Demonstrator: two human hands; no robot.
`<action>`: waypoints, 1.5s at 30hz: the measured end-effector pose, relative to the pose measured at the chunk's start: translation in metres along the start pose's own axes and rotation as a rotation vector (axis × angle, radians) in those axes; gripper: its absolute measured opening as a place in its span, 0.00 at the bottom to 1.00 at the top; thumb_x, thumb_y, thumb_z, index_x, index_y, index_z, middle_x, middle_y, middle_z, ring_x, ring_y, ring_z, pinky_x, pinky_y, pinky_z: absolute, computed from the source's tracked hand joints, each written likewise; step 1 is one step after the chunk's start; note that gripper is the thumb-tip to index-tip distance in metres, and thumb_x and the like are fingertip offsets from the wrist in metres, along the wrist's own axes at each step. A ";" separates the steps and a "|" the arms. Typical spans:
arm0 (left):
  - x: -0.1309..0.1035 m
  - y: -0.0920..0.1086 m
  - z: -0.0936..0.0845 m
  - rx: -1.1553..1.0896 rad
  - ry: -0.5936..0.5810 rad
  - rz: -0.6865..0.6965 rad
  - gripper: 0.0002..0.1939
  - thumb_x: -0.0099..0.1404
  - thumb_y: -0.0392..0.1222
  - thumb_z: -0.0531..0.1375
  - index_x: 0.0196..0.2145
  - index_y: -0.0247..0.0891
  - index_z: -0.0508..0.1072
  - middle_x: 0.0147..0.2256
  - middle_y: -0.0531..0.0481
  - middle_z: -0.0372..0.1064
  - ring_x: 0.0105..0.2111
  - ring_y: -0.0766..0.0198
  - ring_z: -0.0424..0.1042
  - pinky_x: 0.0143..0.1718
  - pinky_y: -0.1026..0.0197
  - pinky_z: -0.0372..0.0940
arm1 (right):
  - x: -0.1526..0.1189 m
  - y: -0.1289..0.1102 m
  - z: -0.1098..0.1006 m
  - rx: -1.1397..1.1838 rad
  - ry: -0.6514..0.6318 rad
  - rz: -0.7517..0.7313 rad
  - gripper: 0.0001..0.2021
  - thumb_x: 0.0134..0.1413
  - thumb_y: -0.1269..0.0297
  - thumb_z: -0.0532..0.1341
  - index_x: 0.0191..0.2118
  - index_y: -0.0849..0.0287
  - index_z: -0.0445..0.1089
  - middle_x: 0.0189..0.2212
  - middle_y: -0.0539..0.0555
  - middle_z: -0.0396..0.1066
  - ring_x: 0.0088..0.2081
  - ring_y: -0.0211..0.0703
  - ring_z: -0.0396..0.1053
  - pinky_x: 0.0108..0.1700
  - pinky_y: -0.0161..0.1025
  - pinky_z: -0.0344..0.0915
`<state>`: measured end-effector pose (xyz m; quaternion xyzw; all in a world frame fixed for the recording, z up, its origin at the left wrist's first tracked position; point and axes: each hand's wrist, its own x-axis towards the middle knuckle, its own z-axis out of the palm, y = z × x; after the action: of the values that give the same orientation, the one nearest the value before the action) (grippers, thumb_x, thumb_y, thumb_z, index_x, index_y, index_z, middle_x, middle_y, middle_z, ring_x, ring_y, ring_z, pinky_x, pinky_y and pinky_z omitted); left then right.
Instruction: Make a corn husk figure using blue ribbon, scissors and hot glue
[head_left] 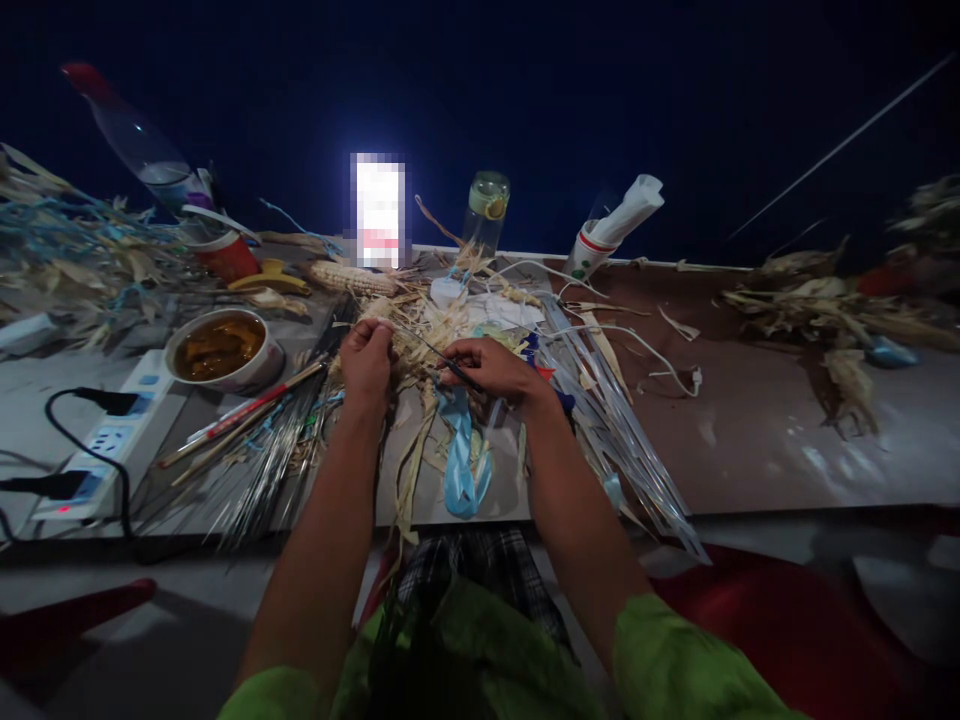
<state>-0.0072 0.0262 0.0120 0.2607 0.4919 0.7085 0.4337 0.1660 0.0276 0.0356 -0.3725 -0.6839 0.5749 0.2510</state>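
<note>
Fingers of the left hand point(366, 358) are pinched closed, on what I cannot tell; those of the right hand point(495, 368) curl around a thin tool point(461, 374) just beyond the blue ribbon point(461, 470). Husks point(420, 312) lie past the ribbon; left of it sits a bowl point(267, 367).

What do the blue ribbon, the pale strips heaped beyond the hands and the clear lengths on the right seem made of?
Blue ribbon: probably satin-like fabric, with a soft sheen and loose folds.
Pale strips: apparently dried plant husk, dull, papery and frayed.
Clear lengths: likely glossy plastic, see-through with bright streaks, though glass can't be ruled out.
</note>
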 end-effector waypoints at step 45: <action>-0.027 0.001 0.018 -0.034 -0.160 -0.174 0.11 0.47 0.39 0.64 0.25 0.37 0.64 0.15 0.62 0.54 0.12 0.75 0.52 0.12 0.69 0.49 | 0.008 0.001 0.016 -0.665 0.464 -0.072 0.17 0.55 0.68 0.52 0.48 0.62 0.69 0.47 0.60 0.70 0.49 0.46 0.65 0.53 0.42 0.58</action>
<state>0.0198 0.0104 0.0215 0.2652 0.4644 0.6533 0.5358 0.1493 0.0240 0.0304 -0.5292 -0.7702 0.2140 0.2846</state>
